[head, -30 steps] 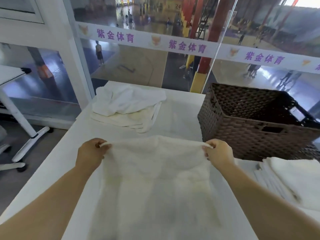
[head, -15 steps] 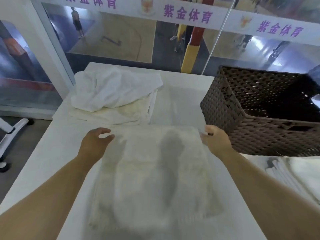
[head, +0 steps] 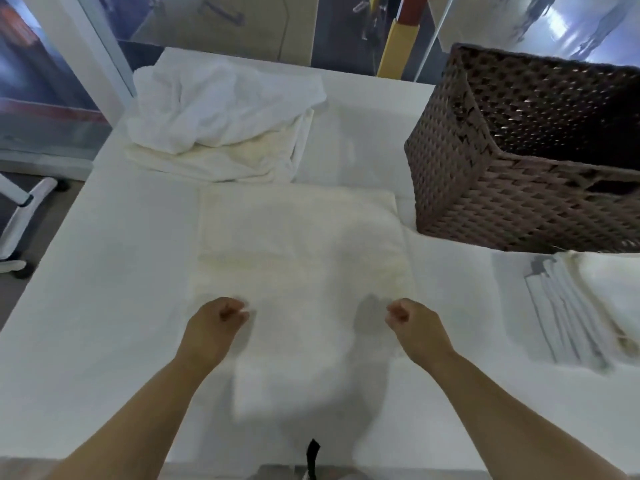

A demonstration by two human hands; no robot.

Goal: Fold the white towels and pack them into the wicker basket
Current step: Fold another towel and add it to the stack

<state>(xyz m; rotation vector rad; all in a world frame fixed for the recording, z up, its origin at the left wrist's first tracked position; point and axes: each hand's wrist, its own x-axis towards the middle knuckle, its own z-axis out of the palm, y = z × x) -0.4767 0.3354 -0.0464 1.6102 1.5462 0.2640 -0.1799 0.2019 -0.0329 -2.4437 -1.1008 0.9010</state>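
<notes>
Two hands sit low in the frame, and both of yours have the fingers curled in. At upper left, a crumpled pile of white towels (head: pixel 221 123) lies on the white desk (head: pixel 104 271), a bright white one heaped on top of creamier ones. Below it, left of centre, your left hand (head: pixel 214 327) is over the near left part of the flat towel (head: pixel 298 258), thumb and fingers bunched together; the blur keeps you from telling whether it is pinching cloth or closed on nothing. That towel is spread across the middle of the desk, with its far edge just short of the pile and its near end hanging blurred toward the bottom of the frame. Your right hand (head: pixel 414 327) mirrors the left at the towel's near right part, fingers curled the same way, grip equally unclear. At upper right stands the brown wicker basket (head: pixel 512 195), just beside the towel's far right corner. Below it, at the right edge, lies a stack of folded towels (head: pixel 588 306).
</notes>
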